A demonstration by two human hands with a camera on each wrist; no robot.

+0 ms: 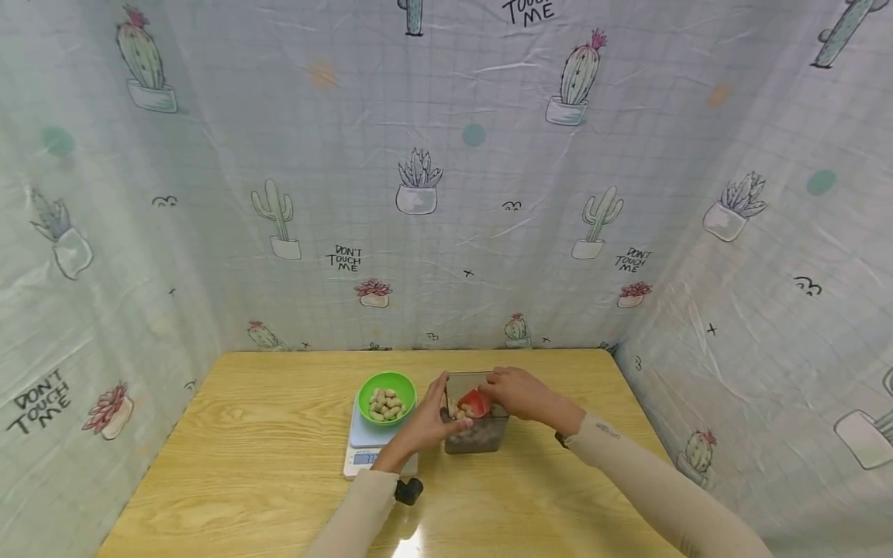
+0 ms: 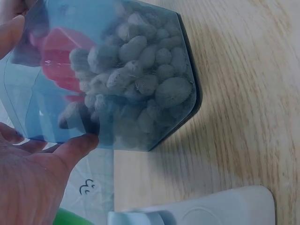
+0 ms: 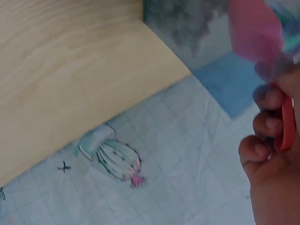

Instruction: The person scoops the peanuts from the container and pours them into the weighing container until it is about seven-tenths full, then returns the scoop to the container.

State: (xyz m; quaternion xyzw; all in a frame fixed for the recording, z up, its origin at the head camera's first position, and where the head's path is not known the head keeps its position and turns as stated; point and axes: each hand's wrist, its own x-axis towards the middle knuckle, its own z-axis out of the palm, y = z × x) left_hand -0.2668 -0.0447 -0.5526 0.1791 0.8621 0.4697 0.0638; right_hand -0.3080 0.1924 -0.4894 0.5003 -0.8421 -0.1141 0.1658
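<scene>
My left hand (image 1: 424, 425) grips the left side of a clear, smoky plastic container (image 1: 476, 442), with the thumb at its front. Unshelled peanuts (image 2: 136, 70) are heaped in the lower part of this container. From the right, my right hand (image 1: 525, 397) reaches over the rim and holds a red scoop (image 1: 475, 404) by its handle, fingers curled round it in the right wrist view. The scoop's bowl is down inside the container, near the peanuts. How full the scoop is, I cannot tell.
Left of the container, a green bowl (image 1: 363, 389) of peanuts stands on a white kitchen scale (image 1: 373, 439). Its display is partly hidden by my left wrist. The wooden table (image 1: 265, 434) meets a cactus-print curtain (image 1: 335, 186) behind and at both sides.
</scene>
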